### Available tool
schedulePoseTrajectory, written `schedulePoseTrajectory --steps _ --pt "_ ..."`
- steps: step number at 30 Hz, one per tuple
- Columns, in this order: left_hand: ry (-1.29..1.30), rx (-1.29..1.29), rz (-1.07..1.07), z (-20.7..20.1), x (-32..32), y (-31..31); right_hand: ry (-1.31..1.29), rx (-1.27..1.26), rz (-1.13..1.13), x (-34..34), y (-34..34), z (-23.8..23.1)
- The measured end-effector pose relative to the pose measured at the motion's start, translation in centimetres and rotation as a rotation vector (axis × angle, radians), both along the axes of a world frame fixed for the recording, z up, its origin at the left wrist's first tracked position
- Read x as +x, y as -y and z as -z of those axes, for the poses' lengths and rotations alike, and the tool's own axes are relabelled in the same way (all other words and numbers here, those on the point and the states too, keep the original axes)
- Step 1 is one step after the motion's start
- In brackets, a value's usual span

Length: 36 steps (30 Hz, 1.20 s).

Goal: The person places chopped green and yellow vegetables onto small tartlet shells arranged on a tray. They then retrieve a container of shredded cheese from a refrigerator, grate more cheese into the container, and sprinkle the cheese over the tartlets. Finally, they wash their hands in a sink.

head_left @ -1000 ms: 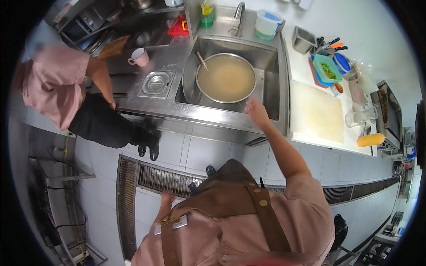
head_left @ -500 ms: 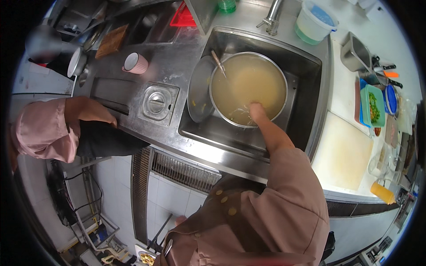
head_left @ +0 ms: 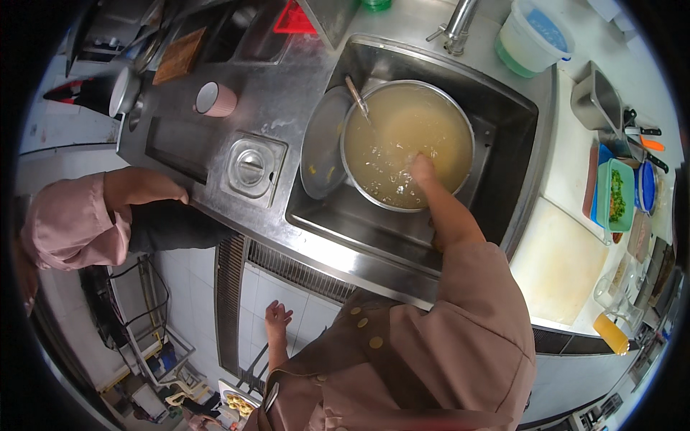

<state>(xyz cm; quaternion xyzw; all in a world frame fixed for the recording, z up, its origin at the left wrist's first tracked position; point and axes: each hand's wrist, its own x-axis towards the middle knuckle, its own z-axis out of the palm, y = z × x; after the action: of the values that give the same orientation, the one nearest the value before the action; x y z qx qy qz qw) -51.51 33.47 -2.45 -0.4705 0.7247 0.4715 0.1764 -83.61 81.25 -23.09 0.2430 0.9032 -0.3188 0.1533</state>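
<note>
My right hand (head_left: 422,169) reaches down into a large round metal pot (head_left: 471,154) in the sink. Cloudy yellowish liquid (head_left: 402,129) fills the pot and covers my fingers, so what they do or hold is hidden. Bubbles float around the hand. A utensil with a long handle (head_left: 357,97) leans on the pot's left rim, its lower end under the liquid. Against the left sink wall, beside the pot, tilts a wide round metal lid or basin (head_left: 320,144) with yellow bits on it. Down by my body, away from the counter, my left hand (head_left: 278,318) is open and holds nothing, its fingers apart.
The pot stands in a steel sink (head_left: 521,129) with a tap (head_left: 458,32) behind it. A pink cup (head_left: 217,100) and a lidded steel insert (head_left: 251,169) are on the left counter, near another person's arm (head_left: 144,185). To the right lie a cutting board (head_left: 564,258), knives (head_left: 647,132) and a green tub (head_left: 616,194).
My left hand has come up into view from beside my body. In the pot my right hand has shifted slightly, and more bubbles show on the liquid.
</note>
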Motion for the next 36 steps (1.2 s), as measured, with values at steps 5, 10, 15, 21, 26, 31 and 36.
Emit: schedulePoseTrajectory --steps 5,10,15,21,26,31,36 --pt "0.045 0.014 0.048 0.1 -1.3 -1.6 -0.058 -0.093 0.104 0.8 0.4 -1.9" --pt "0.253 -0.079 -0.023 3.6 6.3 0.0 0.009 0.069 -0.134 1.4 0.1 -0.2" --pt "-0.048 -0.681 1.534 6.4 12.5 5.2 -0.037 -0.066 0.046 1.0 -0.1 -0.2" --pt "0.229 -0.083 0.125 4.7 8.8 2.0 -0.096 0.022 0.013 1.3 -0.2 -1.4" --pt "0.162 -0.011 0.022 1.4 2.6 -1.8 -0.248 -0.024 0.026 1.2 -0.3 -0.2" --pt "0.206 -0.027 0.071 1.3 1.7 -2.3 -0.141 -0.147 0.143 1.0 -0.4 -1.6" --pt "0.299 -0.050 -0.012 1.4 3.0 -2.6 -0.164 -0.002 -0.005 2.0 -0.5 -1.7"
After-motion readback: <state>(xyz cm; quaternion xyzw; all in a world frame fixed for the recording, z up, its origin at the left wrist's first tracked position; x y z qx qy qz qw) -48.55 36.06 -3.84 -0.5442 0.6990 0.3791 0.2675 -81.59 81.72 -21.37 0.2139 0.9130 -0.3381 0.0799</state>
